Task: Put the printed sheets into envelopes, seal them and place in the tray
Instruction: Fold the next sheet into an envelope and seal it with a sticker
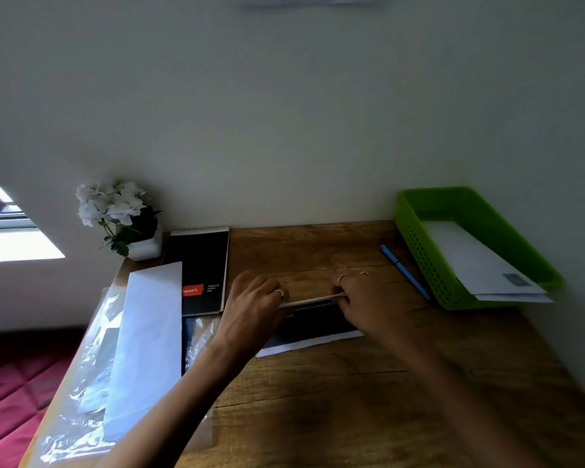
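Observation:
A printed sheet, dark with a white border, lies on the wooden desk in front of me. Its far edge is lifted and folded over. My left hand pinches the left end of that fold and my right hand pinches the right end. A white envelope lies at the left on clear plastic packaging. The green tray stands at the back right with sealed white envelopes inside it.
A black spiral pad lies at the back left beside a white pot of white flowers. A blue pen rests between my right hand and the tray. The wall runs behind the desk.

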`<move>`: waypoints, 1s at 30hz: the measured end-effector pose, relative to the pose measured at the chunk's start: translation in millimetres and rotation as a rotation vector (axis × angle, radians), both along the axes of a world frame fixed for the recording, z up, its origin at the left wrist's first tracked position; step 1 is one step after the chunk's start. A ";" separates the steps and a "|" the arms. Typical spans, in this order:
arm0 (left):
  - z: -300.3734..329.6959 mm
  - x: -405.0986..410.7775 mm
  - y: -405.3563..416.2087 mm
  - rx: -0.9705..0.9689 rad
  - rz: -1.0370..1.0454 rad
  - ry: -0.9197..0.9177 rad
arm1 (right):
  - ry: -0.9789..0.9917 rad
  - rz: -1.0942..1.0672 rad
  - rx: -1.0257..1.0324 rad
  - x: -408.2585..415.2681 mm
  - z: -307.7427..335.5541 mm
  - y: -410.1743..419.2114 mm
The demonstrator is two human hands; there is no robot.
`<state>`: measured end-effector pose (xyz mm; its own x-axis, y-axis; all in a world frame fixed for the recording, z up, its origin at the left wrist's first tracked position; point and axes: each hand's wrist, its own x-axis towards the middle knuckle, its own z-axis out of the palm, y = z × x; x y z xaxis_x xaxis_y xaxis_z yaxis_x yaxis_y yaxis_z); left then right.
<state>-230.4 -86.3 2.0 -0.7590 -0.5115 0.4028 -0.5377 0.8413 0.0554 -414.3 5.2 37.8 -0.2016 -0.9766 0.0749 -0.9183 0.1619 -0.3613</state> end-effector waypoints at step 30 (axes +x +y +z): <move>-58.2 -0.5 38.8 0.422 0.134 -0.260 | -0.018 0.041 0.129 46.2 -83.6 20.7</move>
<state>-230.9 -47.5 -56.2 -0.7230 -0.6888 -0.0533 -0.6806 0.6970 0.2258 -368.2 25.9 -45.8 -0.1611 -0.9854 -0.0553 -0.9188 0.1702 -0.3561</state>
